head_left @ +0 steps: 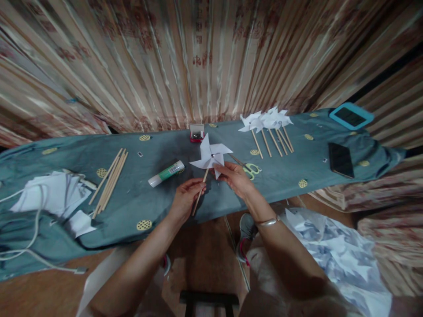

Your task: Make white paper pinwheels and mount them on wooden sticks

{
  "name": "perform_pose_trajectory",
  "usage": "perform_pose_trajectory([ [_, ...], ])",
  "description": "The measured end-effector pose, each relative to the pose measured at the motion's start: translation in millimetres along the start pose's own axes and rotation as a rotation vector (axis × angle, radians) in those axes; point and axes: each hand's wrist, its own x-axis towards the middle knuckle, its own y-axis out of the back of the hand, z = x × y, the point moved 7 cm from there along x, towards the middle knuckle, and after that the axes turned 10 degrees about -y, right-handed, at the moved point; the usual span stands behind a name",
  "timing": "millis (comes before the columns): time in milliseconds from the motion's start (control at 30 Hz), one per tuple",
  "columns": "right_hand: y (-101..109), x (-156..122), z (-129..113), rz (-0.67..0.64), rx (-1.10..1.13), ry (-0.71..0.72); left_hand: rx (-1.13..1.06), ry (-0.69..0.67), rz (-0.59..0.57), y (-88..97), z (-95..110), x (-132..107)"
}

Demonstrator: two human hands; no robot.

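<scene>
A white paper pinwheel with a silver pin at its centre sits on top of a wooden stick, held over the front edge of the table. My left hand is closed around the stick, below the paper. My right hand pinches the lower right blade of the pinwheel. A silver bangle is on my right wrist.
A blue-grey cloth covers the table. On it: a glue stick, loose wooden sticks, white paper squares, finished pinwheels, green scissors, a small pin box, a phone, a teal device, a white cable.
</scene>
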Motion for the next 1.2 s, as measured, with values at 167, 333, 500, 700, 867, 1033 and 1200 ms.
perform_pose_trajectory([
  [167, 11.6, 2.9, -2.6, 0.055, 0.097, -0.008, 0.022, -0.005, -0.015, 0.1, 0.1, 0.2],
  [333, 12.9, 4.0, 2.0, 0.046, 0.142, -0.054, 0.020, -0.013, -0.008, 0.7, -1.9, 1.2],
  [500, 10.6, 3.5, 4.6, 0.029, 0.183, -0.069, 0.019, -0.023, -0.018, -0.6, -1.8, 1.1],
  [700, 4.4, 1.1, 9.5, 0.031, 0.212, -0.086, 0.000, -0.026, -0.013, -0.9, -2.3, 0.8],
  [867, -1.4, -1.5, 12.2, 0.039, 0.157, -0.107, 0.015, -0.046, -0.023, -0.9, -1.1, 0.9],
  [1033, 7.6, -1.6, 10.5, 0.081, 0.090, -0.132, 0.015, -0.018, -0.016, 0.2, -1.8, 1.3],
  [1200, 13.3, -4.0, 3.7, 0.108, -0.142, -0.101, 0.000, -0.020, 0.015, 4.6, 5.2, 5.7],
])
